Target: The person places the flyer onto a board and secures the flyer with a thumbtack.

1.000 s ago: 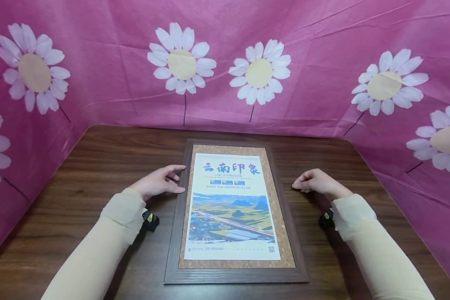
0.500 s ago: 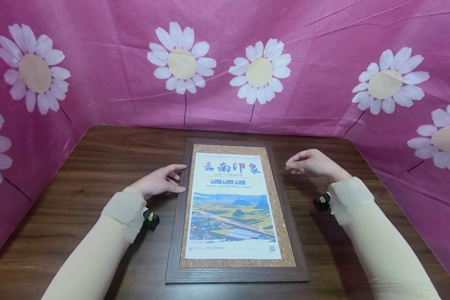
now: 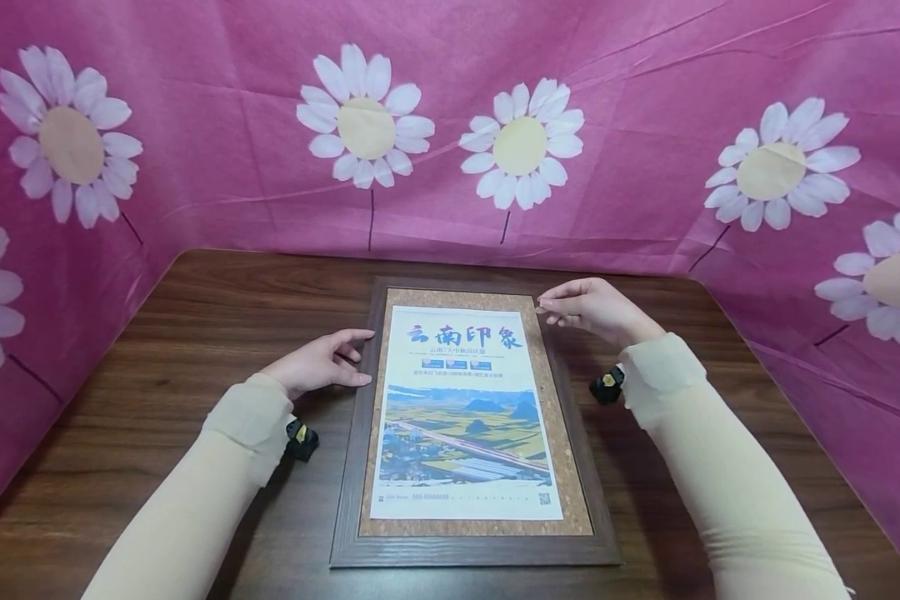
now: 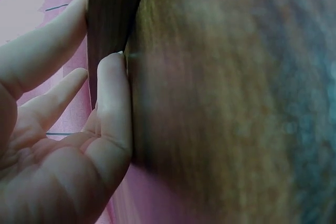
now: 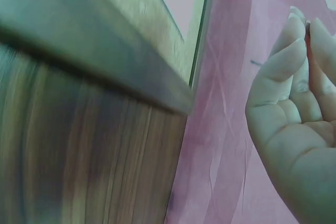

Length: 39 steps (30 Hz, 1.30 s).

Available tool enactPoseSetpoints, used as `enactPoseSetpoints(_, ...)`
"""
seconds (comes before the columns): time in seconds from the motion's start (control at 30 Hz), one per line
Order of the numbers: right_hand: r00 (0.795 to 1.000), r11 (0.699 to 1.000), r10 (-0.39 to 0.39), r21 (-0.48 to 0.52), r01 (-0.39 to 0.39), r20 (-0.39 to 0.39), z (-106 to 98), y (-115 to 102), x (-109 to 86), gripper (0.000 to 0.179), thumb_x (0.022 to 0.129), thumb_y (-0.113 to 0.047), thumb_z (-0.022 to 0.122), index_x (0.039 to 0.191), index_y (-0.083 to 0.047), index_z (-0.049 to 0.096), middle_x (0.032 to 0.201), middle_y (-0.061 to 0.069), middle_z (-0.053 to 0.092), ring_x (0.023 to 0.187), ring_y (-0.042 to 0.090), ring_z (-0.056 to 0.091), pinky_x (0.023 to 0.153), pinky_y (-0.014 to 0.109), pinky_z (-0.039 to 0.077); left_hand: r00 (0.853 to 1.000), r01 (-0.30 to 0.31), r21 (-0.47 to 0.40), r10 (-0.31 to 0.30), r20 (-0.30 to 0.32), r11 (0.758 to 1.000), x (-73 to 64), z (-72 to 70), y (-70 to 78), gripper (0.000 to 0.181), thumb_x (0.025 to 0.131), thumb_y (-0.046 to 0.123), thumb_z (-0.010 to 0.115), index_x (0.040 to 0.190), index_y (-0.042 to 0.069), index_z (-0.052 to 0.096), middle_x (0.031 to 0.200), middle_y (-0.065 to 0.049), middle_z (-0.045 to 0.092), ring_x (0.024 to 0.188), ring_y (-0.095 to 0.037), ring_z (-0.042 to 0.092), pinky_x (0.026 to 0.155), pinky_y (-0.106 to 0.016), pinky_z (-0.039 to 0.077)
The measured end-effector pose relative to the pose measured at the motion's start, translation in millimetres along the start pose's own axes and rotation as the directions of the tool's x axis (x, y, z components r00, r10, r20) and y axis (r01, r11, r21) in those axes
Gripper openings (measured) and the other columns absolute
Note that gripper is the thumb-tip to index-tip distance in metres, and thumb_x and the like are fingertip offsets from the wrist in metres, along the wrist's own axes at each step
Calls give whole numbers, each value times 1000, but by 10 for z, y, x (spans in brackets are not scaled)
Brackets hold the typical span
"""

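Observation:
A framed cork board lies on the table with a printed poster flat on its cork. My left hand rests at the left side of the frame, its fingers extended and fingertips touching the frame's edge; the left wrist view shows the fingers against that wooden side. Over the board's upper right corner, my right hand pinches a tiny pin-like thing between thumb and fingertips. Most of it is hidden by the fingers, so its exact kind is unclear. The hand is just beside the poster's top right corner.
The brown wooden table extends around the board on both sides. A pink cloth printed with large daisies hangs along the table's back and sides. A small black device is worn under each wrist.
My right hand has moved up and left, from beside the board's right edge to its upper right corner. The left hand, board and poster stay practically where they were.

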State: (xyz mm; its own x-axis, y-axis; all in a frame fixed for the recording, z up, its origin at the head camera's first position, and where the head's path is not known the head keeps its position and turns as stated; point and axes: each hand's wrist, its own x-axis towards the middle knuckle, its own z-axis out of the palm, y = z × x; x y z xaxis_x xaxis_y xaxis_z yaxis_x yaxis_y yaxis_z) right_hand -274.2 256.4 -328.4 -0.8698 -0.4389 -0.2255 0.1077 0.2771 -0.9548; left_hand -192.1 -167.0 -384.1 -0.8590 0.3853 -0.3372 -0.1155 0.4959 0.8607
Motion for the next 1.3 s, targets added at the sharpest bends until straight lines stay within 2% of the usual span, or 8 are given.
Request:
enactPoseSetpoints(0.1, 998, 999, 46, -7, -46, -50, 130, -28, 104, 25, 98, -6, 58, 118, 9, 62, 88, -4, 71, 77, 10, 65, 77, 25, 57, 1000, 1, 3, -1, 2, 1000, -1, 0, 2, 78, 91, 14, 72, 155, 9, 29, 129, -23, 45, 104, -24, 58, 83, -30, 49)
enactPoseSetpoints(0.27, 993, 996, 92, 1, -92, -69, 353, -63, 295, 37, 98, -6, 59, 128, 15, 53, 89, -1, 70, 76, 11, 64, 79, 27, 56, 1000, 13, 8, -13, -3, 1000, 1, 0, 9, 79, 91, 15, 73, 156, 11, 29, 130, -23, 46, 105, -25, 57, 83, -30, 49)
enactPoseSetpoints(0.4, 988, 991, 128, -15, -130, -84, 528, -100, 428, 39, 99, -8, 59, 132, 12, 54, 108, 9, 70, 80, 13, 62, 82, 28, 55, 1000, 16, 12, -16, -4, 1000, 0, 0, 14, 79, 91, 16, 73, 156, 11, 29, 130, -22, 46, 106, -25, 57, 84, -30, 49)
enactPoseSetpoints(0.5, 981, 985, 165, -28, -169, -103, 650, -105, 533, 37, 98, -10, 61, 130, 8, 59, 116, 15, 65, 78, 14, 59, 78, 28, 53, 1000, 17, 14, -17, -5, 1000, 2, -4, 12, 78, 91, 15, 73, 155, 12, 29, 130, -22, 46, 106, -25, 57, 84, -30, 48)
enactPoseSetpoints(0.57, 974, 980, 195, -27, -199, -116, 724, -97, 601, 35, 97, -11, 63, 129, 5, 62, 112, 14, 66, 74, 14, 57, 74, 27, 52, 1000, 17, 18, -17, -4, 1000, -1, -6, 12, 78, 91, 15, 73, 155, 12, 29, 130, -22, 46, 105, -26, 56, 84, -31, 48)
enactPoseSetpoints(0.8, 946, 956, 289, -5, -293, -149, 934, -37, 774, 31, 93, -16, 70, 120, -1, 69, 77, 1, 67, 63, 9, 56, 62, 20, 47, 1000, 21, 32, -21, -2, 999, 2, -2, 3, 77, 91, 15, 72, 155, 13, 30, 130, -22, 45, 103, -25, 57, 82, -30, 48)
enactPoseSetpoints(1.1, 931, 945, 326, 56, -321, -166, 1083, -9, 916, 30, 92, -4, 68, 120, 7, 67, 73, 3, 70, 54, 6, 51, 54, 15, 45, 1000, 11, 25, -11, -3, 1000, 10, -1, 8, 77, 91, 13, 72, 155, 11, 30, 128, -23, 46, 98, -22, 58, 81, -30, 49)
enactPoseSetpoints(1.3, 915, 938, 343, 27, -346, -214, 1147, -9, 930, 24, 90, -4, 71, 112, 6, 70, 73, 5, 69, 52, 7, 51, 52, 16, 46, 1000, 8, 19, -8, -5, 1000, 7, 2, -7, 77, 91, 13, 72, 155, 11, 30, 128, -23, 46, 97, -22, 58, 80, -29, 48)
